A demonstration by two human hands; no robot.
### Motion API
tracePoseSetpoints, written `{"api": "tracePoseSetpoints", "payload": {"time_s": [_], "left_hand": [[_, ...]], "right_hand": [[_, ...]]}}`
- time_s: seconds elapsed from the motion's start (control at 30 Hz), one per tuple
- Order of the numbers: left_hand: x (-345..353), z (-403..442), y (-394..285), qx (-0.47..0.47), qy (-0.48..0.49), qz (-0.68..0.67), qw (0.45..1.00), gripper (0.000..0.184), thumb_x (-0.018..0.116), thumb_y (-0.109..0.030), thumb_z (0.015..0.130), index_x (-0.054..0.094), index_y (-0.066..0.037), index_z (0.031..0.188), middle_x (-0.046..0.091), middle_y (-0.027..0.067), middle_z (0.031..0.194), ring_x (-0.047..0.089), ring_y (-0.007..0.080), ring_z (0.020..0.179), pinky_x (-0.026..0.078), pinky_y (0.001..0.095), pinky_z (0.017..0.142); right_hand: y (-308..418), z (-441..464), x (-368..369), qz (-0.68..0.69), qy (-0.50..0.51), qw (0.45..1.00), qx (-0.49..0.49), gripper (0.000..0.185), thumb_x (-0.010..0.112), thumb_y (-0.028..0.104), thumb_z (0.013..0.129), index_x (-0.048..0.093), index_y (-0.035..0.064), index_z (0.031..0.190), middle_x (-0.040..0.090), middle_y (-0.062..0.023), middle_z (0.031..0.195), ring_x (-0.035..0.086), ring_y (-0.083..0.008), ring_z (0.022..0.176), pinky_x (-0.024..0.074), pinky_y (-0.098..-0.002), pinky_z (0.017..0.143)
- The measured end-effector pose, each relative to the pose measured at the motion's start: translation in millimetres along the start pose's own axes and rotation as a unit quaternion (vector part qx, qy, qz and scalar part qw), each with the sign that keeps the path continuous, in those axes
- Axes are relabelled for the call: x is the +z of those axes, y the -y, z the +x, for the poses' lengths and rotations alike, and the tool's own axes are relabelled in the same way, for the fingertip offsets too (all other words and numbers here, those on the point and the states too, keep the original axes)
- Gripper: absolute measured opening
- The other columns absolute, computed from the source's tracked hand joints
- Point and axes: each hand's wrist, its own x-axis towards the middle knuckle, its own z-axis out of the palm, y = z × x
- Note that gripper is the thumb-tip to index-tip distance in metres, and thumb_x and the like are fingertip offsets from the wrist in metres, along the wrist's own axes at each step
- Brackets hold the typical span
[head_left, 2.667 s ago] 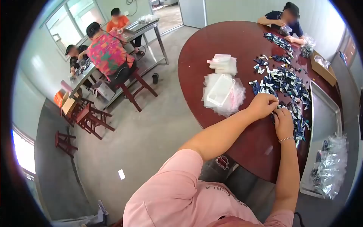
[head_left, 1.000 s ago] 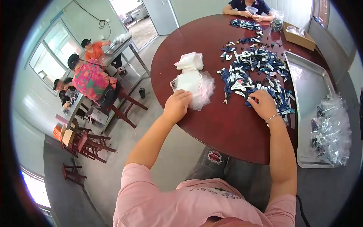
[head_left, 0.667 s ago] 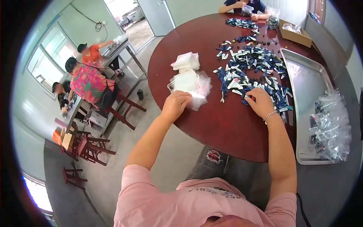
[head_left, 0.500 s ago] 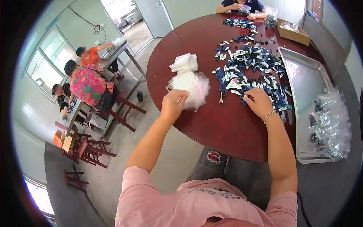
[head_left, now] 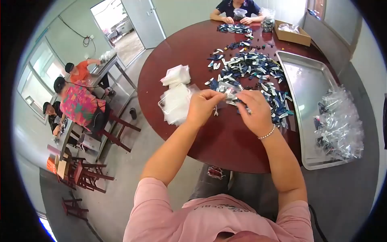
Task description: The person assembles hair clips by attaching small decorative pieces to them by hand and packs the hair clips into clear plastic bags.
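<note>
My left hand (head_left: 204, 105) pinches a thin clear plastic bag (head_left: 228, 89) by its edge, in front of the clip pile. Close beside it, my right hand (head_left: 255, 111) curls at the bag's other side, its fingers bent around small clips that barely show under them. Behind and to the right of both hands spreads a heap of small navy and white clips (head_left: 254, 64), which look like hair clips. Left of my left hand lies a stack of flat clear bags (head_left: 175, 105), with a second bag stack (head_left: 177, 76) just beyond it.
The round red-brown table (head_left: 225, 149) carries all this. On the right stands a metal tray (head_left: 308, 139) with filled clear bags (head_left: 342, 125). At the far side are a cardboard box (head_left: 294, 35) and a seated person (head_left: 238, 12). Others sit at a bench (head_left: 115, 64) on the left.
My left hand has gone from the bag stack to the right with a clear bag. My right hand has come up from the clip pile to meet it. The camera view has shifted right.
</note>
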Motion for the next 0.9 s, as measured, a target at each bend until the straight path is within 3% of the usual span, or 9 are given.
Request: {"api": "tracePoseSetpoints", "payload": {"time_s": [0.1, 0.23, 0.3, 0.33, 0.47, 0.6, 0.67, 0.77, 0.9], "left_hand": [[14.2, 6.7, 2.0, -0.021, 0.029, 0.05, 0.998, 0.012, 0.07, -0.011, 0.084, 0.072, 0.001, 0.086, 0.066, -0.0001, 0.074, 0.056, 0.0043, 0.066, 0.045, 0.0199, 0.059], [34.3, 12.4, 7.1, 0.087, 0.04, 0.124, 0.988, 0.01, 0.069, -0.009, 0.086, 0.072, -0.001, 0.089, 0.068, 0.0004, 0.076, 0.055, 0.0031, 0.063, 0.043, 0.0193, 0.056], [39.8, 17.1, 8.6, 0.139, 0.054, 0.14, 0.979, 0.011, 0.068, -0.008, 0.086, 0.072, 0.0, 0.091, 0.069, 0.0012, 0.079, 0.057, 0.0043, 0.067, 0.046, 0.0203, 0.06], [43.8, 17.4, 4.2, 0.129, 0.058, 0.164, 0.976, 0.011, 0.068, -0.007, 0.086, 0.072, 0.001, 0.091, 0.07, 0.0021, 0.081, 0.059, 0.0053, 0.072, 0.048, 0.0212, 0.065], [51.8, 29.9, 9.2, 0.126, 0.083, 0.156, 0.976, 0.011, 0.069, -0.007, 0.085, 0.072, 0.002, 0.091, 0.07, 0.0025, 0.084, 0.06, 0.0058, 0.076, 0.049, 0.0217, 0.069], [55.2, 38.4, 18.2, 0.123, 0.088, 0.12, 0.981, 0.009, 0.069, -0.006, 0.084, 0.072, 0.0, 0.09, 0.07, 0.0033, 0.083, 0.061, 0.0071, 0.076, 0.049, 0.0226, 0.07], [46.6, 44.7, 34.1, 0.214, 0.077, 0.232, 0.946, 0.01, 0.07, -0.006, 0.083, 0.072, -0.001, 0.09, 0.07, 0.0054, 0.081, 0.062, 0.009, 0.076, 0.049, 0.0242, 0.07], [37.7, 48.0, 41.4, 0.176, 0.096, 0.24, 0.95, 0.01, 0.071, -0.006, 0.082, 0.071, -0.001, 0.089, 0.07, 0.0074, 0.079, 0.062, 0.0104, 0.074, 0.049, 0.0256, 0.069], [28.9, 46.5, 32.2, 0.135, 0.089, 0.24, 0.957, 0.01, 0.071, -0.01, 0.082, 0.073, -0.001, 0.088, 0.07, 0.0062, 0.077, 0.059, 0.0087, 0.067, 0.048, 0.0253, 0.064]], "right_hand": [[6.6, 6.4, -4.6, -0.045, -0.019, 0.999, -0.016, 0.043, 0.069, -0.002, 0.071, 0.06, 0.0029, 0.113, 0.061, -0.0135, 0.108, 0.059, -0.033, 0.096, 0.0489, -0.0384, 0.082], [-5.4, 2.7, -6.9, -0.043, -0.042, 0.995, 0.075, 0.058, 0.067, -0.003, 0.071, 0.051, 0.0037, 0.126, 0.061, -0.0127, 0.106, 0.058, -0.0316, 0.095, 0.0462, -0.0378, 0.086], [-12.7, -1.5, -7.3, -0.009, 0.003, 0.992, 0.124, 0.054, 0.067, -0.003, 0.071, 0.052, 0.0043, 0.122, 0.06, -0.0102, 0.094, 0.058, -0.029, 0.088, 0.046, -0.0386, 0.079], [-15.4, -1.1, -5.9, -0.019, -0.011, 0.991, 0.13, 0.037, 0.067, -0.002, 0.071, 0.057, 0.005, 0.106, 0.058, -0.0085, 0.082, 0.057, -0.0281, 0.079, 0.0449, -0.0395, 0.072], [-25.9, -0.7, -11.6, -0.055, -0.012, 0.99, 0.126, 0.013, 0.066, 0.0, 0.073, 0.055, 0.0051, 0.078, 0.057, -0.0087, 0.075, 0.056, -0.0298, 0.073, 0.0446, -0.0394, 0.067], [-30.8, 1.0, -17.9, -0.074, -0.012, 0.989, 0.127, 0.011, 0.065, 0.002, 0.075, 0.056, 0.0058, 0.078, 0.057, -0.0088, 0.073, 0.056, -0.03, 0.071, 0.044, -0.0409, 0.068], [-29.2, 1.2, -18.5, -0.088, -0.007, 0.987, 0.135, 0.007, 0.065, 0.005, 0.079, 0.058, 0.0056, 0.08, 0.06, -0.0099, 0.074, 0.057, -0.0305, 0.07, 0.0457, -0.0419, 0.074], [-33.5, -3.6, -13.1, -0.077, 0.007, 0.989, 0.126, 0.006, 0.066, 0.004, 0.08, 0.061, 0.0035, 0.083, 0.063, -0.0103, 0.078, 0.057, -0.0302, 0.072, 0.0454, -0.0376, 0.068], [-32.7, -5.3, -5.5, -0.049, 0.02, 0.991, 0.12, 0.008, 0.065, 0.003, 0.083, 0.064, 0.0013, 0.091, 0.065, -0.0134, 0.085, 0.062, -0.03, 0.075, 0.0483, -0.0351, 0.078]]}}
